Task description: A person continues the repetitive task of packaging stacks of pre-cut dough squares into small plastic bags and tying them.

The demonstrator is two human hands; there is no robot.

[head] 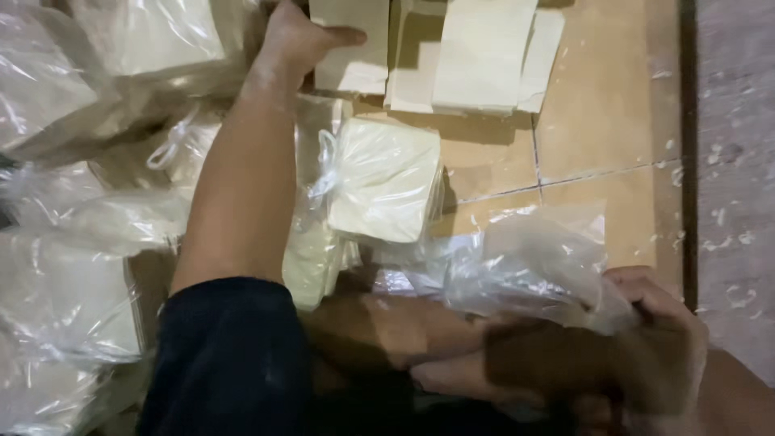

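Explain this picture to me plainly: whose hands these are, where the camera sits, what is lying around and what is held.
There is no machine here; a person works with bare hands, and the single camera sits on that person's head, looking down. The left hand reaches forward with a dark sleeve on the arm and rests on a stack of pale paper sheets lying on the tan tiled floor. More loose stacks lie beside it. The right hand, low in the frame, grips an empty clear plastic bag. Between the hands sits a tied bag of sheets, with further filled bags piled on the left.
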